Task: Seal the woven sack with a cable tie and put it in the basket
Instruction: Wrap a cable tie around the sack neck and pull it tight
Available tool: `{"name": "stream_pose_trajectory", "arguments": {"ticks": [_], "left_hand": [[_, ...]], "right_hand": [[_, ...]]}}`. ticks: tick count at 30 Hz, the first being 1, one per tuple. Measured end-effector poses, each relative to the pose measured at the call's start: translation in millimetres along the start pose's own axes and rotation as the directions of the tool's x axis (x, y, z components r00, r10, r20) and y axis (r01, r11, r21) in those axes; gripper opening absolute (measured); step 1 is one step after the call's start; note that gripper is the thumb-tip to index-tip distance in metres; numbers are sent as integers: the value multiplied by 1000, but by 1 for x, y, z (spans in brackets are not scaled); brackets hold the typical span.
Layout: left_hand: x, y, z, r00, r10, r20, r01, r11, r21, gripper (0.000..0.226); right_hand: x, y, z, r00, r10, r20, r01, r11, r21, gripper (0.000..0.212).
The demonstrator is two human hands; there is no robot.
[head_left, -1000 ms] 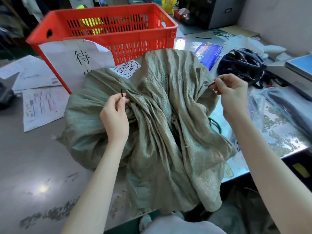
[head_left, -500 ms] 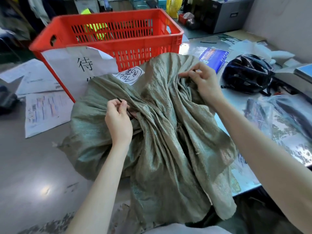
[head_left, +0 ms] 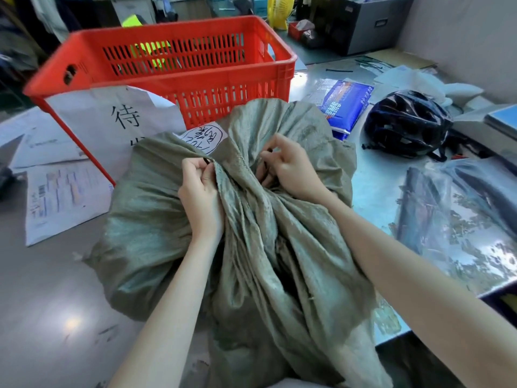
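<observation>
While the crumpled grey-green woven sack (head_left: pixel 251 233) lies slumped on the grey table (head_left: pixel 50 289), its gathered neck bunched toward the near edge, both bare hands work at the gathers. The left hand (head_left: pixel 200 197) is curled tight, thumb and forefinger pinching one end of a thin black cable tie (head_left: pixel 206 161) that pokes up just above the knuckles. The right hand (head_left: pixel 288 168) is closed into the folds on the other side of the neck, fingers pinched around a second dark stretch of the tie; how the tie runs between the two hands is hidden by cloth.

Directly behind the sack stands a red slotted plastic basket (head_left: pixel 179 77), touching or nearly touching the fabric. A white paper sheet with black handwritten characters (head_left: pixel 112 121) hangs on the basket's near wall, and a smaller round handwritten label (head_left: pixel 204 135) sits on the sack's top. Printed paper sheets (head_left: pixel 61 197) lie flat to the left. To the right rest a blue printed packet (head_left: pixel 347 105), a glossy dark bicycle helmet (head_left: pixel 405 124) and clear plastic wrapping (head_left: pixel 458 208), all apart from the sack.
</observation>
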State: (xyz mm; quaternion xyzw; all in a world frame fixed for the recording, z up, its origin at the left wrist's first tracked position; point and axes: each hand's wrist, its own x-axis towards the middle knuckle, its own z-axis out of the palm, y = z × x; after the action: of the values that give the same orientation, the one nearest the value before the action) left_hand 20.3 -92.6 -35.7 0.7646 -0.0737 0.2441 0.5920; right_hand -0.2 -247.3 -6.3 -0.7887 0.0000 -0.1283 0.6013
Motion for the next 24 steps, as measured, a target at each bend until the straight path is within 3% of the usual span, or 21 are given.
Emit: {"name": "stream_pose_trajectory", "arguments": {"ticks": [4, 7, 13, 18, 24], "left_hand": [[9, 3, 6, 980, 197, -14, -197, 980, 19, 13], [12, 6, 13, 965, 249, 84, -245, 968, -60, 10], [12, -1, 21, 980, 90, 178, -66, 988, -138, 23], [12, -2, 23, 979, 47, 200, -16, 988, -152, 26], [10, 1, 18, 942, -12, 334, 123, 942, -313, 12]], "right_hand": [[-6, -1, -5, 1000, -1, 29, -1, 998, 65, 10], [-12, -2, 1, 999, 5, 49, -10, 995, 101, 11], [-11, 1, 3, 997, 26, -69, -6, 959, 283, 11], [-9, 0, 6, 993, 83, -84, -47, 930, 366, 13], [-7, -1, 12, 995, 78, -57, -51, 927, 372, 20]]}}
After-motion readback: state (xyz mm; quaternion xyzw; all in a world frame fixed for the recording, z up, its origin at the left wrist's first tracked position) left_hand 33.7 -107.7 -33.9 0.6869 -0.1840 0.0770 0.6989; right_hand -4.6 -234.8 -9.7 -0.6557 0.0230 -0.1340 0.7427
